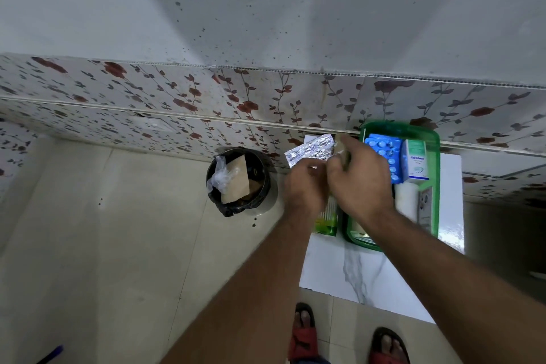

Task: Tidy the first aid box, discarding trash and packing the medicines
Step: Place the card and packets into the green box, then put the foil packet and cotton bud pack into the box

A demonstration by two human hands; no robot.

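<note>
Green first aid box [432, 139] sits open on a white marble-patterned table [369, 275], pushed back against the wall so both hands can work just in front of it. Already packed inside are a blue blister pack [381, 148], a white and green medicine carton [415, 162] and a white roll [406, 198], laid flat side by side, apparently to save room.

Both hands meet just left of the box. The left hand [305, 186] has its grip pinched on a silver foil strip [310, 149], which sticks up and away from the fingers; the right hand [359, 179] has its grip closed on something small and brownish that is too blurred to name. Holding the strip up between box and bin suggests it is being checked: keep or throw.

A green packet [326, 220] lies on the table under the left wrist.

A black bin [263, 186] stands on the floor just left of the table, within easy reach, already holding cardboard [236, 183] and crumpled clear plastic [220, 176]. Pale floor tiles [103, 230], flowered wall tiles [206, 97] and a speckled grey wall frame the corner.
</note>
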